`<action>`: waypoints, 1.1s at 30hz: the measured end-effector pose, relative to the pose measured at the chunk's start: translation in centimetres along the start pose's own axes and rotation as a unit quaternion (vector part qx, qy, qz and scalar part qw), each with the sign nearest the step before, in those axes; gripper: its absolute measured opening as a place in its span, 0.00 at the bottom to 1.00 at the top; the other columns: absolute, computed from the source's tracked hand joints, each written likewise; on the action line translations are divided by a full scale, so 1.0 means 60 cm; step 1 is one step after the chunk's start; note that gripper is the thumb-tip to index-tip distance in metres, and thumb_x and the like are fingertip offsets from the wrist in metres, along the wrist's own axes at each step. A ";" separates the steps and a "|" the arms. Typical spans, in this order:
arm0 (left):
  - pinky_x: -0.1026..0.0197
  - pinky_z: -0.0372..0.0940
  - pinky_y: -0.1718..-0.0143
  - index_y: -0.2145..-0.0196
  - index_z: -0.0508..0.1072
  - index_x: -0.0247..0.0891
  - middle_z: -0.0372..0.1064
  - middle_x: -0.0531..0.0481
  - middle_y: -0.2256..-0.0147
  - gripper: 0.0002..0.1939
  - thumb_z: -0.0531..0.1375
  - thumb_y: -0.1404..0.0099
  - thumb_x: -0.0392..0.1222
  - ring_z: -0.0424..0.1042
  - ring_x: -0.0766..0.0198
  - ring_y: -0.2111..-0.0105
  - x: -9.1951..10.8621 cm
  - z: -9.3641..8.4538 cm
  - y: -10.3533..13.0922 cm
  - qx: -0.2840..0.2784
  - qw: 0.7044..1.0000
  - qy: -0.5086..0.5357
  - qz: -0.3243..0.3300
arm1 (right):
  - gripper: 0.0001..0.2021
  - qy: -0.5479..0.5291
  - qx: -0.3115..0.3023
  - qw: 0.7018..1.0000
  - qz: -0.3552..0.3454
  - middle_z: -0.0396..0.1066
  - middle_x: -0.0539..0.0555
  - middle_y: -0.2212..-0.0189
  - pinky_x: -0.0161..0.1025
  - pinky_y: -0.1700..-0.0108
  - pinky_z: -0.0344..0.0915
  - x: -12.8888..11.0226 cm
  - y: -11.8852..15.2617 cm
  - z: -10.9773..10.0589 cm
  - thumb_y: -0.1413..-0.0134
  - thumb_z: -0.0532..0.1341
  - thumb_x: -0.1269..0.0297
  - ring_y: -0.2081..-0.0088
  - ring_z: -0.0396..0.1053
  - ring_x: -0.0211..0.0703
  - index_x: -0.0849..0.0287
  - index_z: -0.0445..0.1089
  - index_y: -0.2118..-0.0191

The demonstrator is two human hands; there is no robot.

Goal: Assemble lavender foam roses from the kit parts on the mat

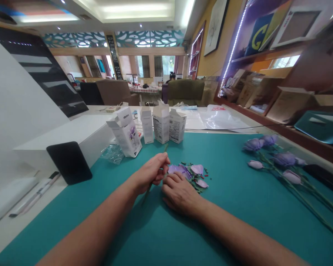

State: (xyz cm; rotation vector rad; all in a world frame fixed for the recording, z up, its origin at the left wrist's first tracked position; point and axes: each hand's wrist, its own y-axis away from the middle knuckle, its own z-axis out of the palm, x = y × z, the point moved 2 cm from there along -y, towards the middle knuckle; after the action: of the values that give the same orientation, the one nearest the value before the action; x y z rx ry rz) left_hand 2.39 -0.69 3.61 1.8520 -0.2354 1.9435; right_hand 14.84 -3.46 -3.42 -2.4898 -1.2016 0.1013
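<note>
L hand [153, 171] pinches a thin green stem [165, 148] upright but tilted, above the teal counter [122, 229], w/ R hand [181, 194] resting curled beside loose purple petals [197, 169]; can't tell if R grips anything. Stem looks v. light & fairly stiff, best held mid-length btwn fingertips; petals look thin, smooth & prob. easy to bend or scatter, so edges are the place to take them. Open boxes [161, 125] stand beyond; purple flowers [284, 159] lie at R.
</note>
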 end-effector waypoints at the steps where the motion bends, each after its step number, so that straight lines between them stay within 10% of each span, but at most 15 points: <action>1: 0.72 0.41 0.85 0.68 0.61 0.39 0.56 0.58 0.77 0.17 0.52 0.37 0.57 0.47 0.76 0.85 0.000 0.004 -0.002 -0.003 1.000 -0.009 0.006 | 0.04 -0.004 0.013 1.000 0.004 0.68 0.57 0.63 0.50 0.49 0.58 0.003 0.005 0.004 0.44 0.58 0.64 0.56 0.62 0.51 0.58 0.67 0.64; 7: 0.68 0.48 0.81 0.69 0.61 0.39 0.55 0.57 0.77 0.13 0.49 0.33 0.50 0.50 0.71 0.81 0.007 0.013 -0.001 -0.014 0.983 -0.151 0.106 | 0.05 -0.148 0.142 0.969 0.136 0.70 0.56 0.66 0.47 0.55 0.63 0.045 0.020 -0.022 0.42 0.54 0.68 0.61 0.65 0.48 0.56 0.66 0.66; 15: 0.63 0.56 0.67 0.64 0.69 0.39 0.68 0.51 0.69 0.12 0.49 0.32 0.45 0.65 0.62 0.69 -0.013 0.011 0.008 0.031 0.884 -0.428 0.186 | 0.12 -0.451 0.213 0.804 0.325 0.72 0.52 0.71 0.37 0.67 0.67 0.097 0.071 -0.082 0.41 0.54 0.57 0.69 0.70 0.42 0.56 0.69 0.56; 23: 0.63 0.56 0.68 0.64 0.72 0.40 0.70 0.49 0.67 0.16 0.48 0.31 0.49 0.67 0.60 0.69 -0.029 -0.004 -0.003 0.051 0.851 -0.483 0.201 | 0.10 -0.218 0.175 0.888 0.366 0.74 0.53 0.70 0.40 0.67 0.63 0.168 0.106 -0.102 0.45 0.54 0.61 0.70 0.69 0.44 0.54 0.73 0.66; 33: 0.63 0.57 0.69 0.63 0.71 0.40 0.70 0.49 0.66 0.17 0.45 0.30 0.48 0.67 0.62 0.68 -0.061 -0.003 -0.018 0.009 0.822 -0.529 0.209 | 0.08 -0.049 -0.130 0.909 0.392 0.74 0.54 0.67 0.36 0.68 0.56 0.210 0.127 -0.050 0.49 0.59 0.68 0.64 0.69 0.45 0.54 0.76 0.67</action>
State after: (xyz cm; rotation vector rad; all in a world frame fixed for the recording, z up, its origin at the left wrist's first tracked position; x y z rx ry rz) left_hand 2.67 -0.40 -0.19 2.8793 -1.0181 0.8593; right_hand 29.13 1.00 -2.17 -3.0845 -0.1708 0.2889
